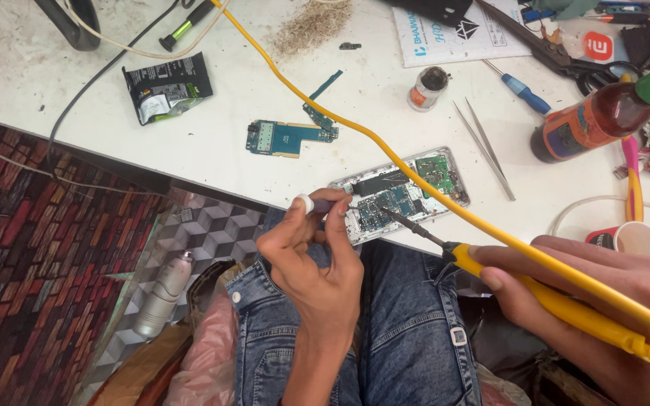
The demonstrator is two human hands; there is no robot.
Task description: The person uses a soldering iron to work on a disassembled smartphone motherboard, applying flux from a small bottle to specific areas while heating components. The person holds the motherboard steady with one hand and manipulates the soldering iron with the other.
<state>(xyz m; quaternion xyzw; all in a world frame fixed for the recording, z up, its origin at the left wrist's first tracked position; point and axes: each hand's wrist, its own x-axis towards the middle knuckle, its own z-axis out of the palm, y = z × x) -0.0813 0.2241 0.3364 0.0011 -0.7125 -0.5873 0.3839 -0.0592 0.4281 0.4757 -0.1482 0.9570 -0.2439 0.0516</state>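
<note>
Right hand (pixel 603 293) closed around a yellow soldering iron (pixel 566 304), its dark tip resting on the exposed board of an opened phone (pixel 400 192) at the near edge of the white worktop (pixel 212 143). Left hand (pixel 314 256) pinches a small white-capped tool (pixel 314 203) between thumb and fingers, just left of the phone — touching its edge or not, cannot tell. Farther off: 1 loose blue circuit board (pixel 283 137), tweezers (pixel 484 149) to the right, a brown bottle (pixel 603 113) with green cap at far right.

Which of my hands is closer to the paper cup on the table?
Right. The right hand, gripping the yellow soldering iron, sits just below the paper cup; the left hand is far off beside the opened phone.
</note>
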